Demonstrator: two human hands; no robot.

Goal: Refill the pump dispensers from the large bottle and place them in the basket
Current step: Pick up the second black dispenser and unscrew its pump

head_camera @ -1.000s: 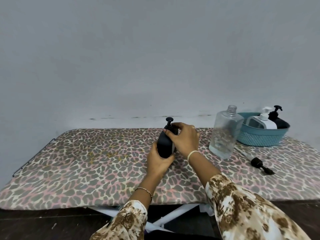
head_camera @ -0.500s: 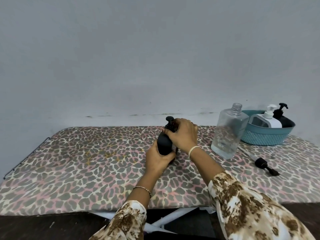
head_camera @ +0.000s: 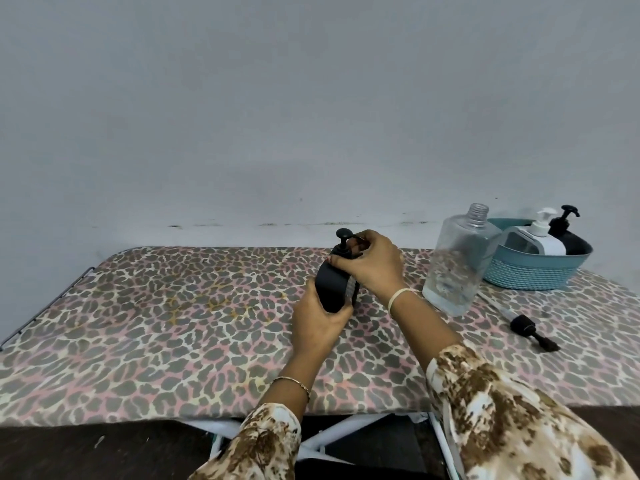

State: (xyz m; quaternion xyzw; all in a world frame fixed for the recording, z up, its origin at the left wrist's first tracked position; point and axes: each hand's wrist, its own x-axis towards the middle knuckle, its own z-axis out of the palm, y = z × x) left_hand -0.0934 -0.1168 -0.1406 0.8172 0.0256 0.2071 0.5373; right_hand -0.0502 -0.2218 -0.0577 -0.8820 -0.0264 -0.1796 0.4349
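Closest in, the left hand (head_camera: 318, 327) is wrapped round the lower body of a black dispenser (head_camera: 332, 289) sitting about mid-table and leaning a bit. The right hand (head_camera: 372, 268) has its fingers curled over the pump collar on top. Looks like the pump is being screwed on or off, can't tell which. So honestly: keep the bottom hand firm, hold the thing upright so nothing slops, and turn only the collar so the thread doesn't cross. Off to the right a loose black pump (head_camera: 528, 329) lies near the big clear bottle (head_camera: 457, 268), which has its cap off and only a little liquid left. Behind that, the teal basket (head_camera: 533, 271) already holds a white dispenser (head_camera: 545, 237) and a second black dispenser (head_camera: 564, 230). Everything's on a leopard-print table cover (head_camera: 173, 323), with a plain grey wall (head_camera: 277, 116) at the back.
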